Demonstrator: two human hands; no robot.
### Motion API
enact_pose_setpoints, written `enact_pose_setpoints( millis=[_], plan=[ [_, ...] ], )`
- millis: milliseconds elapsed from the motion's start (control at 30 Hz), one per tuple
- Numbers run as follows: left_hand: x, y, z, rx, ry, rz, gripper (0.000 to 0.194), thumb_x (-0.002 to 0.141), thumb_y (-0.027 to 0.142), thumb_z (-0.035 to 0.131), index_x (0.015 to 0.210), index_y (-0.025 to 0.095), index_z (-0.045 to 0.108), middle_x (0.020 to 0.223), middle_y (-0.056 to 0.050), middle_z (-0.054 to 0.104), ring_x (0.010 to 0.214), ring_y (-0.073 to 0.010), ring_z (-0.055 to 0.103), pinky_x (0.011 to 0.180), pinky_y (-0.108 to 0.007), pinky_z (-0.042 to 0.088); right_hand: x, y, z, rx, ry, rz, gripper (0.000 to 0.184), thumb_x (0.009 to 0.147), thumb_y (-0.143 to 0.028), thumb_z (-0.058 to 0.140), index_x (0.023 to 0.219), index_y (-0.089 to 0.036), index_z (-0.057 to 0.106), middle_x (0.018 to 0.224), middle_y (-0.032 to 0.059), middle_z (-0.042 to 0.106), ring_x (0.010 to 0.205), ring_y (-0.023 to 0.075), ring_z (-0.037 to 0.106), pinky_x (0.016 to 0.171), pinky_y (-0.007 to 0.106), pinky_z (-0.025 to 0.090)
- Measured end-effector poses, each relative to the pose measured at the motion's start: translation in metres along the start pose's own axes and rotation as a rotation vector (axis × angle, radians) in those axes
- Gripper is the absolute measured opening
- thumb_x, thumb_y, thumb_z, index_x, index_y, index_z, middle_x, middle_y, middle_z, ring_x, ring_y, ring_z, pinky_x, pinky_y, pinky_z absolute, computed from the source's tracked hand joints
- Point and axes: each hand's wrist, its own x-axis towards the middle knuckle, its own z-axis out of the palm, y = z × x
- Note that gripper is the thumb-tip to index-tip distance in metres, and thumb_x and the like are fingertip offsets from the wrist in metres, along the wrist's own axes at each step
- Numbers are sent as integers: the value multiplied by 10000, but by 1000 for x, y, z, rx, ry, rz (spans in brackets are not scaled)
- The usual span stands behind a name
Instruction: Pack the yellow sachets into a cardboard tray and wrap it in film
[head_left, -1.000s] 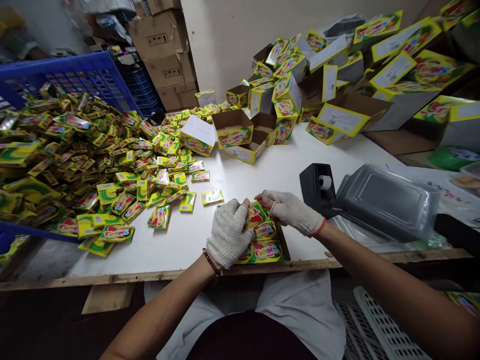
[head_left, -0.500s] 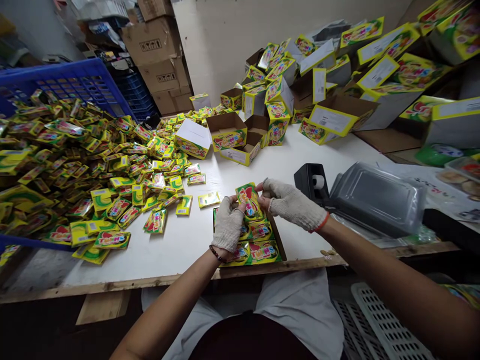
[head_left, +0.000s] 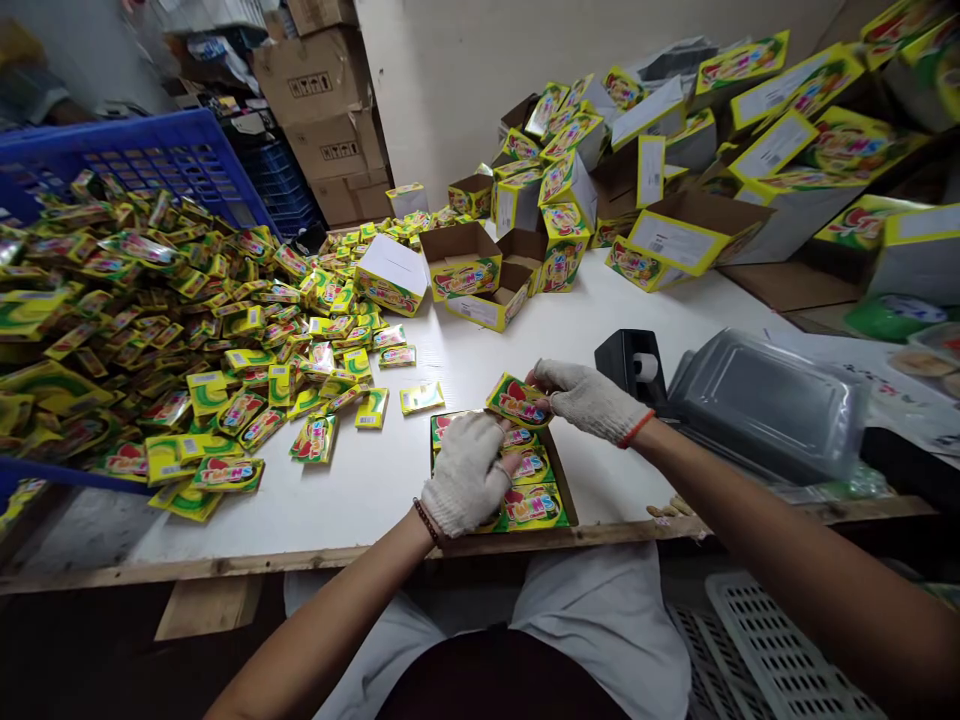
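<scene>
My right hand (head_left: 589, 400), in a white knitted glove with bare fingertips, pinches the right end of a small yellow-green candy packet (head_left: 517, 400). That packet is tilted above the far side of an open display box (head_left: 561, 475), which stands at the table's front edge with rows of like packets (head_left: 531, 505) inside. My left hand (head_left: 466, 475), gloved the same way, lies over the left part of the box with thumb and fingers apart. Its fingertips touch the packets there, and the hand hides several of them.
Left, a blue crate (head_left: 225, 175) spills a heap of packets (head_left: 187, 300) onto the white table (head_left: 360, 510). Empty display boxes (head_left: 461, 260) are piled at the back and right. A black tape dispenser (head_left: 626, 360) and a clear plastic container (head_left: 772, 400) stand right of my hands.
My left hand has let go of the packet and moved down over the box. My right hand now holds the packet alone, turned from upright to nearly sideways.
</scene>
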Motion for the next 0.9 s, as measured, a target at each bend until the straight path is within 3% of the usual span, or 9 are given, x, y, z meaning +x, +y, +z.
enact_pose_setpoints(
  millis=[67,133,233,333,467,633,733,833,900],
  plan=[
    [-13,-3,-5,242,-184,176,329,917,369,594,1177,171,623,1261,-81,586,1251,-344,443,1086,-654,208,9,1,-4,-222,-106,25,247,805,-68,599,1047,-113,615,875,14,610,767,112,521,669,211,392],
    [-24,-8,-8,360,-242,196,277,897,402,611,1057,179,648,1270,-73,576,1275,-349,414,1103,-691,97,15,-4,-2,-438,-208,41,284,823,-82,591,1094,-146,644,968,25,651,822,133,571,669,225,389],
    [-35,-15,-8,355,-196,206,273,920,371,559,1081,166,640,1300,-91,559,1234,-330,431,1076,-656,211,20,-25,10,-798,-300,16,339,884,-155,565,1211,-182,650,1152,82,653,1028,244,622,769,290,427],
    [-41,-22,-4,321,-179,218,297,934,350,538,1151,171,635,1353,-125,526,1256,-342,428,1049,-638,258,21,-42,26,-994,-378,-2,376,925,-183,552,1285,-117,638,1176,163,636,1111,335,609,878,379,476],
    [-45,-26,1,302,-174,197,366,912,369,576,1209,167,641,1408,-205,463,1307,-364,418,1080,-646,214,12,-34,47,-1060,-288,11,385,956,-91,383,1218,-66,664,1230,210,555,1107,355,586,863,444,512],
    [-47,-21,-3,251,-155,191,482,991,461,450,1285,98,569,1344,-181,535,1251,-359,471,1072,-662,233,0,-7,67,-1114,-119,-148,424,972,-84,292,1254,-52,607,1174,185,527,1056,312,560,850,446,501],
    [-42,-29,-11,100,16,210,400,1002,384,453,1198,72,611,1289,-187,558,1236,-300,503,1069,-532,369,-1,-7,74,-1126,-162,-123,441,951,-62,276,1248,-18,599,1135,195,532,1024,319,565,832,453,491],
    [-25,-62,-23,69,247,54,308,974,199,452,1172,62,644,1294,-167,563,1259,-207,503,1082,-339,415,-2,-11,78,-1151,-212,-112,447,926,-54,305,1258,-13,601,1136,203,530,1014,328,570,821,447,483],
    [-9,-94,-31,167,218,-190,356,934,113,447,1225,39,638,1326,-153,556,1292,-196,483,1144,-304,347,-5,-11,81,-1179,-218,-141,459,921,-54,307,1261,-14,613,1155,210,526,1025,343,563,820,449,467]
  ],
)
